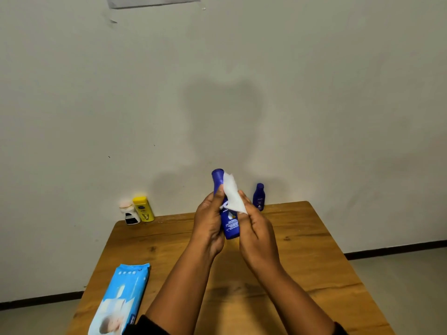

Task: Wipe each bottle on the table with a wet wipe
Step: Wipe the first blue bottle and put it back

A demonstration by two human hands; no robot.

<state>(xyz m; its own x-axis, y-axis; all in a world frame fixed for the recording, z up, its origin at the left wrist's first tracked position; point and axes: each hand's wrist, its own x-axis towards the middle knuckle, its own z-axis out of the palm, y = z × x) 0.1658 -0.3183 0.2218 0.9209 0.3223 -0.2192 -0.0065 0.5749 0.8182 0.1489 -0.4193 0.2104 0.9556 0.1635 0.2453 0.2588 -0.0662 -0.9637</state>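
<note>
My left hand (209,221) grips a tall dark blue lotion bottle (229,226), held upright above the wooden table (302,250). My right hand (256,230) pinches a white wet wipe (232,194) and holds it against the bottle's upper right side. The bottle's cap sticks out above both hands. A small dark blue bottle (259,197) stands at the table's far edge, right of my hands. A yellow bottle (143,209) and a small white bottle with a pale cap (129,212) stand together at the far left corner.
A light blue pack of wet wipes (121,298) lies near the table's front left edge. A pale wall rises right behind the table. Grey floor shows on both sides of the table.
</note>
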